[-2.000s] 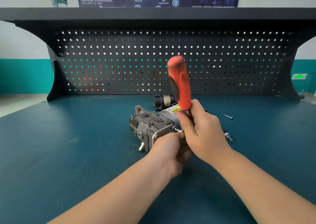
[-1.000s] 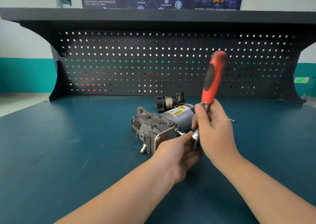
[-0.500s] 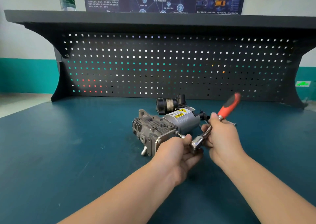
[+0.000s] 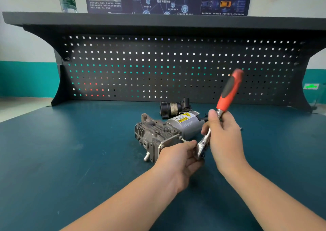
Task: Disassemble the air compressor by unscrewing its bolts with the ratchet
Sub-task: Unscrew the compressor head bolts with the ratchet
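The air compressor lies on its side near the middle of the blue-green bench top, its finned grey casting to the left and its smooth silver motor can with a yellow warning label to the right and slightly farther back. It looks like cast metal throughout, so I judge it heavy, rigid and unlikely to slide under modest torque, though the round can could roll; the ribbed casting and the flat flange offer the surest places to brace it, not the slick can. A long bolt projects from the flange toward the near right. The left hand sits just there, fingers curled around the ratchet's head end, steadying it at the bolt; whether a socket is seated on the bolt is hidden by the fingers. The right hand grips the chrome shank of the ratchet, whose red and black handle tilts up and to the right, blurred. Behind the compressor stands a small black cylindrical part, just apart from it, in front of the dark pegboard.
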